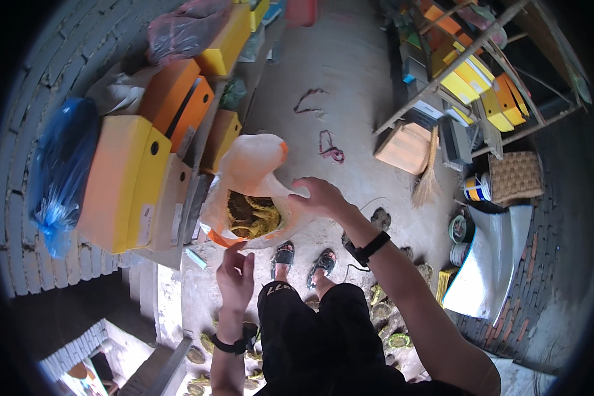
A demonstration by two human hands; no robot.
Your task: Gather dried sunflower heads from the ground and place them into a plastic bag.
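A white woven sack (250, 166) with orange patches stands with its mouth open in front of me. Inside it lie yellow-and-brown clumps (252, 215) that look like dried sunflower heads. My right hand (321, 198) is at the sack's right rim, with thumb and fingers on the plastic. On the near side, my left hand (235, 279) has its fingers partly curled, and a fingertip reaches the sack's orange lower edge. Whether that hand grips the edge cannot be made out. Both wrists wear black bands.
Shelves on the left carry yellow and orange file boxes (133, 183) and a blue plastic bag (64, 173). Similar boxes fill a rack (455, 69) at right. A straw broom (428, 183) leans there. Round plant heads (399, 340) lie around my feet; cords (331, 151) lie ahead.
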